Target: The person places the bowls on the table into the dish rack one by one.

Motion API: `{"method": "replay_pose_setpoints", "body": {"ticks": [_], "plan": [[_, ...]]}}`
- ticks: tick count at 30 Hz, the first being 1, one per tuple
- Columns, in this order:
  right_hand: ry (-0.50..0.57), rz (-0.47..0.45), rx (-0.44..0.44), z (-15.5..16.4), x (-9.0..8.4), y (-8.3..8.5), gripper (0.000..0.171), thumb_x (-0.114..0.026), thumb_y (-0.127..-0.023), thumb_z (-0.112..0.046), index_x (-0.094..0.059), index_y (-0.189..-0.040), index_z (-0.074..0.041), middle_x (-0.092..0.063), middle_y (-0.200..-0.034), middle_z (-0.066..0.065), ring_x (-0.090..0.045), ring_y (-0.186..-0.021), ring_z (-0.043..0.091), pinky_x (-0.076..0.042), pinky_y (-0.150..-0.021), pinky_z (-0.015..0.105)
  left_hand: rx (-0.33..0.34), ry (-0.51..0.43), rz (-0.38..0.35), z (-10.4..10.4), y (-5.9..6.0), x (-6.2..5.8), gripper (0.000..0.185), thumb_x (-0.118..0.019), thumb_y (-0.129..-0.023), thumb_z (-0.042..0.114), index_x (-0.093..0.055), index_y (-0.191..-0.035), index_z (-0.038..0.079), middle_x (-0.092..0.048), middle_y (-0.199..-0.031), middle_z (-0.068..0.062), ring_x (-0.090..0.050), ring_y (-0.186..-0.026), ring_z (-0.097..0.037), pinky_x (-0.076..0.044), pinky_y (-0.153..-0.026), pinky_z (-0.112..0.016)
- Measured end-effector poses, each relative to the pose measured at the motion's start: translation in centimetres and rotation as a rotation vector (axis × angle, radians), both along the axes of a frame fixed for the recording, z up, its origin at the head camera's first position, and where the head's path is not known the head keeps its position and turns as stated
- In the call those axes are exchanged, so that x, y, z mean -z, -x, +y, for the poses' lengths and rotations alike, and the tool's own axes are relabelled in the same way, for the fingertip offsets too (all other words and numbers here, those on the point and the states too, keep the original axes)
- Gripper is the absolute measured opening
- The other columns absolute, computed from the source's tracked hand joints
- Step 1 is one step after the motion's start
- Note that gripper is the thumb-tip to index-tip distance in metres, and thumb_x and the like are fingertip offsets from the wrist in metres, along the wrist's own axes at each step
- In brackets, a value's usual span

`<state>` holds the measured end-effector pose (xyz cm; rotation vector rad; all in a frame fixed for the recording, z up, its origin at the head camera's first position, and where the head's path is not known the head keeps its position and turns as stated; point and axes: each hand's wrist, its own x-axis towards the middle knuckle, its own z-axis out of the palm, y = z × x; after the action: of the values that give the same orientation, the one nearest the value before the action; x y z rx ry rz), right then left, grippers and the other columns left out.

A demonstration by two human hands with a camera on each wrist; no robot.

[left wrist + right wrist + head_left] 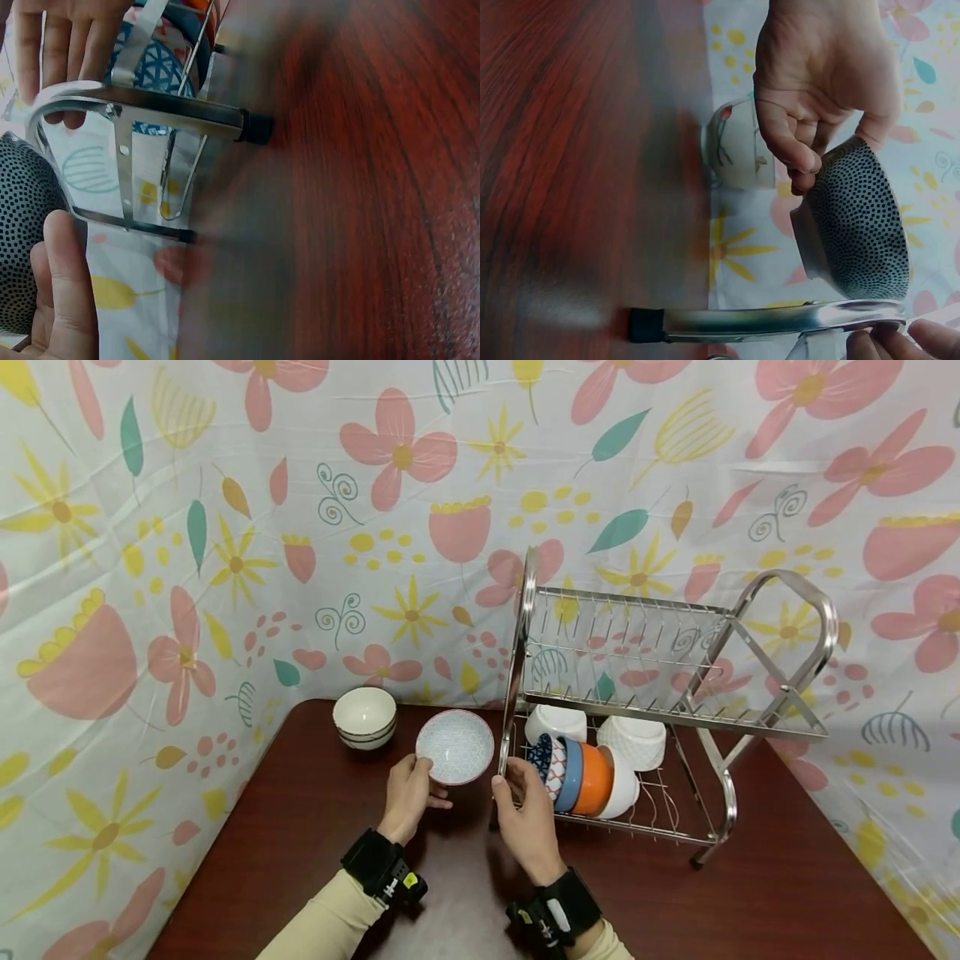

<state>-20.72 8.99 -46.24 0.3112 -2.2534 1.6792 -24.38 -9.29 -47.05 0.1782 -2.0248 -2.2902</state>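
The person's left hand [408,797] has a small bowl [455,747] by its rim, thumb on top and fingers tucked beneath, at the left side of the dish rack [660,714]. The bowl is up off the desk [450,893], mouth upward and tipped a little — pale blue-grey within, red along the lip, covered in dark dots outside.

The right hand [528,822] is at the rack's left end frame, its fingers reaching in behind the metal; from where I stand I can't tell whether it really grips there or just rests. Each wrist wears a black band, with cream sleeves behind.

Further left of the rack, beyond the held bowl, a stack of cream bowls [365,718] sits on the desk.

On the rack's lower tier, a row of bowls leans on edge along the front, counting from its left end: a dark blue patterned bowl [542,756], a red-latticed one, a plain blue one, an orange bowl [592,781] and a white one. Two more white bowls sit behind that row — one nearer the rack's left end. Behind the rack hangs a flowered cloth [262,568].
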Motion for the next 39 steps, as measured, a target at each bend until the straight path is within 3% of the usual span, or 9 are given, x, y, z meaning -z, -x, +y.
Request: {"method": "replay_pose_setpoints", "body": {"ticks": [9,17,22,29,33,36,39], "plan": [[-0.04,0.053,0.044,0.3,-0.9,-0.5,0.045,-0.06,-0.096,-0.031,-0.051,-0.131,-0.004,-0.053,-0.127,0.012,-0.052,-0.118,0.027,-0.043,-0.094,0.051,0.006,0.037,0.06,0.2,-1.0,-0.9,0.027,-0.041,-0.094,0.012,-0.058,-0.106,-0.006,-0.06,-0.068,-0.018,-0.061,-0.051,-0.029,-0.054,-0.055,-0.051],[-0.003,0.033,0.017,0.8,-2.0,-0.8,0.04,-0.059,-0.096,-0.031,-0.054,-0.128,-0.008,-0.06,-0.117,0.006,-0.058,-0.099,0.018,-0.049,-0.082,0.034,0.018,0.044,0.127,0.5,-2.1,-1.6,0.026,-0.04,-0.096,0.012,-0.06,-0.099,-0.004,-0.062,-0.073,-0.021,-0.06,-0.05,-0.03,-0.053,-0.053,-0.052],[0.111,-0.056,-0.122,1.4,-2.8,-0.9,0.037,-0.057,-0.098,-0.027,-0.053,-0.128,-0.007,-0.06,-0.117,0.01,-0.06,-0.098,0.021,-0.05,-0.081,0.032,0.017,0.06,0.196,0.9,-2.5,-2.0,0.025,-0.039,-0.095,0.01,-0.061,-0.097,-0.003,-0.064,-0.071,-0.019,-0.058,-0.046,-0.038,-0.05,-0.052,-0.058],[0.461,-0.243,-0.388,2.3,-3.9,-0.9,0.045,-0.055,-0.098,-0.02,-0.042,-0.133,0.004,-0.049,-0.125,0.026,-0.058,-0.107,0.027,-0.048,-0.091,0.04,0.037,0.069,0.231,1.1,-3.1,-2.7,0.026,-0.038,-0.098,0.009,-0.061,-0.097,-0.003,-0.064,-0.068,-0.018,-0.057,-0.045,-0.039,-0.052,-0.047,-0.045],[0.511,-0.283,-0.435,2.5,-4.3,-0.9,0.049,-0.055,-0.097,-0.02,-0.037,-0.136,0.005,-0.044,-0.128,0.025,-0.056,-0.107,0.025,-0.049,-0.09,0.035,0.071,0.045,0.221,1.4,-3.3,-3.2,0.028,-0.035,-0.098,0.006,-0.062,-0.101,-0.004,-0.064,-0.069,-0.019,-0.057,-0.046,-0.042,-0.051,-0.047,-0.046],[0.53,-0.265,-0.455,2.6,-4.4,-1.0,0.049,-0.054,-0.098,-0.018,-0.035,-0.135,0.009,-0.042,-0.127,0.026,-0.057,-0.104,0.024,-0.05,-0.089,0.035,0.098,0.023,0.212,1.6,-3.6,-3.8,0.029,-0.034,-0.097,0.003,-0.061,-0.101,-0.006,-0.064,-0.068,-0.019,-0.056,-0.047,-0.046,-0.051,-0.047,-0.047],[0.545,-0.244,-0.454,2.8,-4.5,-1.0,0.047,-0.053,-0.098,-0.016,-0.036,-0.132,0.011,-0.043,-0.123,0.026,-0.059,-0.099,0.023,-0.051,-0.086,0.036,0.125,0.017,0.213,1.8,-4.2,-4.7,0.028,-0.034,-0.097,0.001,-0.061,-0.102,-0.008,-0.064,-0.067,-0.018,-0.056,-0.047,-0.043,-0.051,-0.05,-0.051]]}}
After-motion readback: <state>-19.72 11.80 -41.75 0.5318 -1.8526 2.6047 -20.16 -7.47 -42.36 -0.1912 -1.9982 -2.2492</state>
